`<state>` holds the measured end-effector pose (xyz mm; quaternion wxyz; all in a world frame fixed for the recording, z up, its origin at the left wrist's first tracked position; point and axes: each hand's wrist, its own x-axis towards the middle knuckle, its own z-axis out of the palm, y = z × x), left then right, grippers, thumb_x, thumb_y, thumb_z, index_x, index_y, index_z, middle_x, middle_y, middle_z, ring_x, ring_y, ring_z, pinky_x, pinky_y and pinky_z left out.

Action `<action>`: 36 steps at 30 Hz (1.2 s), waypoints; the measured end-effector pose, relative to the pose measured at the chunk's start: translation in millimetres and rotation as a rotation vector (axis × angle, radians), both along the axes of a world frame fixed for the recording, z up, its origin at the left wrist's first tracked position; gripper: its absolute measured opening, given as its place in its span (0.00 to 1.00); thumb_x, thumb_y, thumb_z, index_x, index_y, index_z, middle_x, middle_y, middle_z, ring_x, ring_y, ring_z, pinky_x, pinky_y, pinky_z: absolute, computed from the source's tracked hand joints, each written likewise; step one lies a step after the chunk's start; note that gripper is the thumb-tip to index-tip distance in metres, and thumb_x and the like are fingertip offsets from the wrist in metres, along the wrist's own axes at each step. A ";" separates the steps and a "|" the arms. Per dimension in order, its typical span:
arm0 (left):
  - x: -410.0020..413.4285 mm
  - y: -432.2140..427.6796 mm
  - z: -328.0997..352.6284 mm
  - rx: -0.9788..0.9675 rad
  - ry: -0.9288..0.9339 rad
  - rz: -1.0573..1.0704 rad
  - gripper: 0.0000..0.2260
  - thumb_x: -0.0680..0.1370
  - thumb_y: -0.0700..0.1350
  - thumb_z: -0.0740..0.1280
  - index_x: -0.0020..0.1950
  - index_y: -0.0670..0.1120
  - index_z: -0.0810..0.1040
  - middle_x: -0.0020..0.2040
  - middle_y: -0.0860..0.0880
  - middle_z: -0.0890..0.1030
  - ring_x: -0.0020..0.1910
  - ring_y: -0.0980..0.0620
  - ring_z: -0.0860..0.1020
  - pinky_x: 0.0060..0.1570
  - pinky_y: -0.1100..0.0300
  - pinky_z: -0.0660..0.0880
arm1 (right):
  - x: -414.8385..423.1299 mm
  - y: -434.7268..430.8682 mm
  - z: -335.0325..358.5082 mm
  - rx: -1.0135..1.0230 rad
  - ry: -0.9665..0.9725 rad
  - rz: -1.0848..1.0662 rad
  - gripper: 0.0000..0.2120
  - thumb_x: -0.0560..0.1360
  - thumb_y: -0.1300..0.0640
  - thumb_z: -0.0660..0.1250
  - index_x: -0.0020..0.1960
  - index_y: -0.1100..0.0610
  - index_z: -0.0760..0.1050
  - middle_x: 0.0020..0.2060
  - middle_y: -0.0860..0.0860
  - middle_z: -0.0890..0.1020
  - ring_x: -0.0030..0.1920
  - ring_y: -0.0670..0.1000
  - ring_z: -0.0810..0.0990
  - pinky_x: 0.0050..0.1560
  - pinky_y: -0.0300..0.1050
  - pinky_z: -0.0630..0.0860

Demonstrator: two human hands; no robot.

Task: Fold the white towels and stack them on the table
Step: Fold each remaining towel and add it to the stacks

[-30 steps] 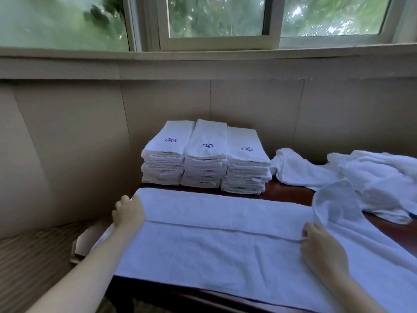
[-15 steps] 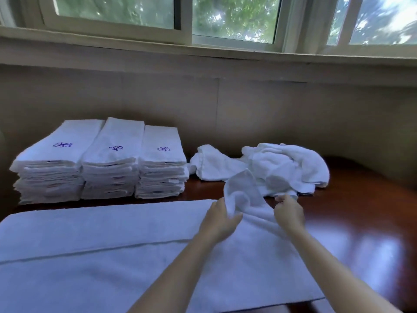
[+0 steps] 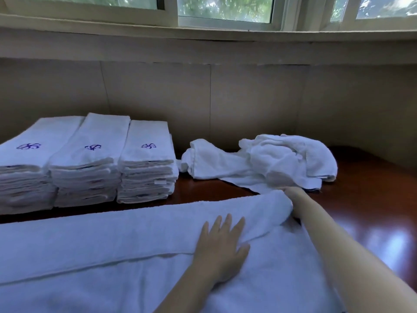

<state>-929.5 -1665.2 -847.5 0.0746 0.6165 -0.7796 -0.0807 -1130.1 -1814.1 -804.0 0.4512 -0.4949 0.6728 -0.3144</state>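
A large white towel (image 3: 108,242) lies spread along the front of the dark wooden table (image 3: 372,206), its far long edge folded toward me. My left hand (image 3: 222,249) presses flat on that fold, fingers straight. My right hand (image 3: 293,192) is at the towel's far right corner, where the cloth rolls over it. It grips the corner, and the fingers are mostly hidden under the roll. Three stacks of folded white towels with purple monograms (image 3: 144,159) stand in a row at the back left.
A heap of unfolded white towels (image 3: 282,159) lies at the back middle, just beyond my right hand. A beige wall (image 3: 248,105) rises right behind the table, with a window (image 3: 225,7) above. Bare glossy tabletop shows on the right.
The raised right end of the towel has been laid down and folded over. My left hand let go of it and now lies flat on the fold. My right hand moved to the far corner.
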 end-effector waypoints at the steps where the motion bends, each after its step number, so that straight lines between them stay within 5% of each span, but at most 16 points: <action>1: -0.3 0.9 0.0 0.018 -0.019 -0.011 0.28 0.81 0.60 0.48 0.78 0.57 0.41 0.79 0.51 0.42 0.78 0.51 0.41 0.74 0.48 0.37 | -5.4 -2.3 2.1 0.024 -0.154 -0.003 0.14 0.83 0.62 0.53 0.65 0.64 0.69 0.47 0.57 0.76 0.47 0.56 0.74 0.45 0.46 0.70; 2: -0.8 1.9 0.3 0.028 -0.026 -0.021 0.28 0.81 0.60 0.47 0.78 0.57 0.40 0.79 0.51 0.41 0.77 0.52 0.40 0.74 0.48 0.36 | -12.1 -1.9 2.7 0.003 -0.295 -0.058 0.11 0.83 0.58 0.54 0.60 0.62 0.71 0.40 0.55 0.72 0.39 0.53 0.71 0.38 0.45 0.68; 3: -0.7 3.2 1.0 0.030 -0.022 -0.029 0.29 0.81 0.61 0.47 0.78 0.56 0.38 0.79 0.52 0.40 0.77 0.53 0.40 0.74 0.49 0.36 | -20.0 3.0 3.8 0.052 -0.560 -0.077 0.12 0.82 0.53 0.57 0.56 0.60 0.72 0.38 0.55 0.72 0.36 0.52 0.69 0.36 0.44 0.67; 4: -0.9 4.2 1.9 0.022 -0.008 -0.035 0.30 0.81 0.60 0.48 0.78 0.55 0.37 0.79 0.52 0.40 0.77 0.54 0.41 0.74 0.50 0.37 | -27.1 7.9 4.4 0.086 -0.624 0.005 0.11 0.81 0.50 0.60 0.55 0.57 0.73 0.41 0.55 0.74 0.38 0.53 0.73 0.38 0.44 0.70; 6: -1.2 6.8 4.4 -0.029 0.018 -0.029 0.32 0.81 0.59 0.51 0.77 0.53 0.35 0.79 0.52 0.41 0.77 0.55 0.44 0.74 0.51 0.39 | -26.1 15.4 9.8 0.128 -0.324 0.173 0.10 0.77 0.54 0.67 0.57 0.53 0.72 0.52 0.54 0.75 0.48 0.54 0.77 0.39 0.46 0.75; 9: -0.4 14.4 6.6 -0.128 -0.032 0.062 0.34 0.80 0.59 0.52 0.78 0.51 0.36 0.79 0.50 0.41 0.78 0.53 0.44 0.74 0.49 0.40 | -22.2 8.7 11.2 -0.013 0.071 0.070 0.21 0.74 0.66 0.69 0.65 0.54 0.72 0.51 0.56 0.76 0.42 0.52 0.76 0.30 0.39 0.74; 11: 5.2 20.3 6.1 -0.116 -0.068 0.142 0.35 0.78 0.63 0.51 0.78 0.51 0.38 0.79 0.49 0.41 0.78 0.51 0.42 0.73 0.45 0.37 | -22.2 6.0 8.9 -0.134 0.223 -0.042 0.18 0.73 0.65 0.70 0.63 0.60 0.75 0.56 0.58 0.78 0.48 0.55 0.77 0.38 0.37 0.74; 14: 23.8 27.5 5.1 0.002 -0.109 0.223 0.35 0.75 0.70 0.47 0.78 0.57 0.44 0.79 0.49 0.41 0.77 0.48 0.40 0.71 0.40 0.36 | -21.3 13.2 5.9 -0.091 0.581 0.072 0.23 0.73 0.58 0.72 0.65 0.63 0.72 0.63 0.58 0.75 0.62 0.58 0.74 0.58 0.45 0.71; 18: 51.6 31.4 11.3 0.199 -0.087 0.191 0.34 0.73 0.74 0.43 0.76 0.63 0.42 0.78 0.52 0.38 0.77 0.49 0.38 0.71 0.41 0.35 | -9.2 31.1 12.3 -0.029 0.960 0.102 0.22 0.75 0.54 0.66 0.66 0.59 0.66 0.64 0.58 0.72 0.63 0.60 0.72 0.57 0.50 0.73; 21: 81.5 26.7 22.8 0.198 -0.045 0.294 0.32 0.75 0.72 0.41 0.77 0.63 0.44 0.78 0.52 0.39 0.77 0.49 0.40 0.71 0.39 0.38 | 18.7 50.0 18.6 -0.255 1.189 0.040 0.19 0.77 0.56 0.63 0.67 0.56 0.66 0.63 0.58 0.69 0.64 0.61 0.69 0.58 0.52 0.71; 23: 114.2 26.3 25.6 0.161 -0.025 0.474 0.30 0.76 0.71 0.41 0.77 0.63 0.45 0.79 0.53 0.41 0.78 0.48 0.42 0.70 0.35 0.41 | 45.7 62.9 8.7 -0.471 1.129 0.129 0.20 0.79 0.49 0.61 0.68 0.55 0.67 0.65 0.57 0.69 0.65 0.60 0.68 0.63 0.52 0.68; 26: 169.5 34.4 16.3 0.162 -0.035 0.682 0.28 0.76 0.70 0.43 0.76 0.65 0.45 0.79 0.54 0.42 0.78 0.48 0.45 0.69 0.33 0.45 | 87.3 92.1 -21.1 -0.391 0.963 0.391 0.26 0.80 0.39 0.51 0.74 0.48 0.60 0.75 0.52 0.59 0.74 0.58 0.56 0.72 0.58 0.54; 28: 197.7 37.8 9.2 0.123 -0.055 0.708 0.27 0.77 0.68 0.43 0.76 0.65 0.46 0.79 0.55 0.43 0.78 0.50 0.46 0.70 0.36 0.46 | 94.8 104.9 -39.6 -0.348 0.921 0.475 0.26 0.80 0.37 0.47 0.75 0.45 0.57 0.77 0.48 0.54 0.77 0.56 0.50 0.73 0.61 0.46; 36: 231.8 37.0 6.0 0.076 -0.053 0.605 0.25 0.80 0.64 0.44 0.77 0.63 0.46 0.79 0.54 0.44 0.78 0.52 0.47 0.72 0.43 0.47 | 63.5 111.2 -38.1 -0.299 0.944 0.469 0.28 0.79 0.35 0.45 0.77 0.41 0.50 0.78 0.46 0.48 0.77 0.51 0.45 0.74 0.57 0.41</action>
